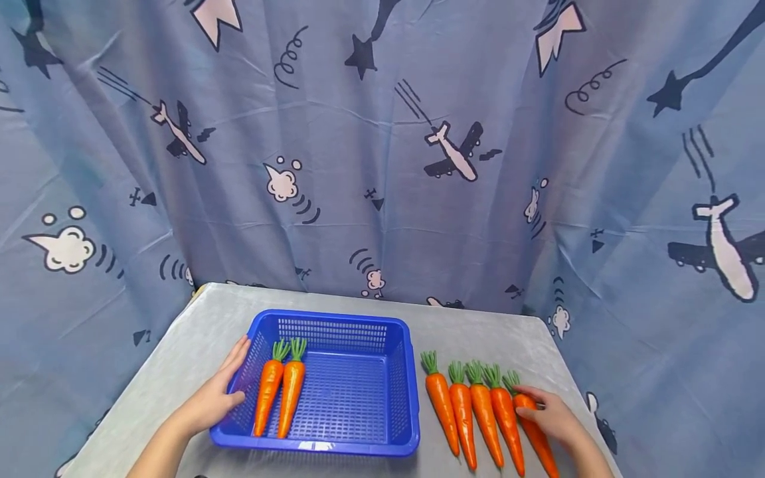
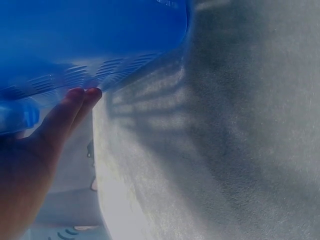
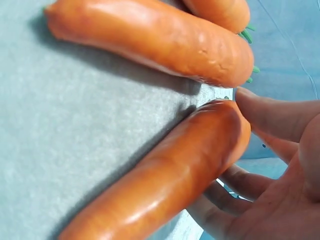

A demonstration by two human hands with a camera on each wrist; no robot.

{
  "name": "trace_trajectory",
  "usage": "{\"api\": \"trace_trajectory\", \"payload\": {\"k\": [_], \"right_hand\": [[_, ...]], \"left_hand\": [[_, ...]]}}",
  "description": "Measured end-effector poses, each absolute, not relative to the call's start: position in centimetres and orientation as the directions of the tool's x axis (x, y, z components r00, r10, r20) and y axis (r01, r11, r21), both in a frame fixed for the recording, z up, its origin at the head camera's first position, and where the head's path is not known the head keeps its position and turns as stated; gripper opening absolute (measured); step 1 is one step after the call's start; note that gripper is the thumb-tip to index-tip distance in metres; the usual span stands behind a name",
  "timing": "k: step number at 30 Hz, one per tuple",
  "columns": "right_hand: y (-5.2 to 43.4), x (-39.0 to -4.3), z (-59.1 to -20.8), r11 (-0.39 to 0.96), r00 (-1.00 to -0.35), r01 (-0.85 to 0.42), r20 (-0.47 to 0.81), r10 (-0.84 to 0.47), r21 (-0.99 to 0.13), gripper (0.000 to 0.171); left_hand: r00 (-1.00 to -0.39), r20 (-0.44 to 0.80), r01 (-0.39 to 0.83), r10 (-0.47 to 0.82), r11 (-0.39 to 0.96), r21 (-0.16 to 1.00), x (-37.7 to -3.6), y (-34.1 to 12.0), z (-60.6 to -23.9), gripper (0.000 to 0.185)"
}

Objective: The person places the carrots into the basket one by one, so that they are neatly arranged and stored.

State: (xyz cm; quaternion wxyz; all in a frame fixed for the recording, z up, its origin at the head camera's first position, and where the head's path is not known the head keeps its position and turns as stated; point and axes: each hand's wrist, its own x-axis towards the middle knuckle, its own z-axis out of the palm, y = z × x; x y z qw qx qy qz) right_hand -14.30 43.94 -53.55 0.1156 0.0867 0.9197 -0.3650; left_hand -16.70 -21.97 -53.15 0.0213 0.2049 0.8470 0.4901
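Two carrots (image 1: 279,395) lie in our blue basket (image 1: 358,445) on the grey table (image 1: 179,358), our left hand (image 1: 218,395) resting flat-fingered against its side, while our right hand (image 1: 552,417) curls around the outermost carrot (image 1: 534,430) of five beside it.

You are at a staged recording set, not a lived-in room. A blue curtain (image 1: 382,166) printed with planes, stars and clouds hangs round three sides and hides everything behind it. Before you stands a small table (image 1: 472,332) under a grey cloth, carrying only a blue plastic basket (image 1: 358,318) and toy carrots (image 1: 478,411).
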Motion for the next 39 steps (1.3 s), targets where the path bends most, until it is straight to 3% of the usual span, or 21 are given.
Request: {"api": "trace_trajectory", "payload": {"k": [21, 27, 35, 39], "right_hand": [[43.5, -14.4, -51.8, 0.796, -0.944, 0.291, -0.294, 0.148, -0.531, 0.049], [43.4, -14.2, -51.1, 0.813, -0.953, 0.286, -0.239, 0.187, -0.506, 0.052], [42.2, -13.9, -49.5, 0.759, -0.975, 0.218, -0.108, 0.192, -0.614, 0.063], [40.4, -14.5, -48.6, 0.646, -0.976, 0.209, -0.113, 0.187, -0.734, 0.067]], "left_hand": [[-0.911, 0.178, 0.333, 0.371, 0.411, 0.848, -16.7, -22.1, -53.1, 0.096], [-0.907, 0.177, 0.34, 0.383, 0.414, 0.845, -16.7, -22.0, -52.9, 0.096], [-0.902, 0.181, 0.345, 0.391, 0.404, 0.847, -16.8, -21.6, -52.9, 0.096], [-0.9, 0.198, 0.358, 0.388, 0.4, 0.844, -16.7, -22.0, -53.1, 0.096]]}}
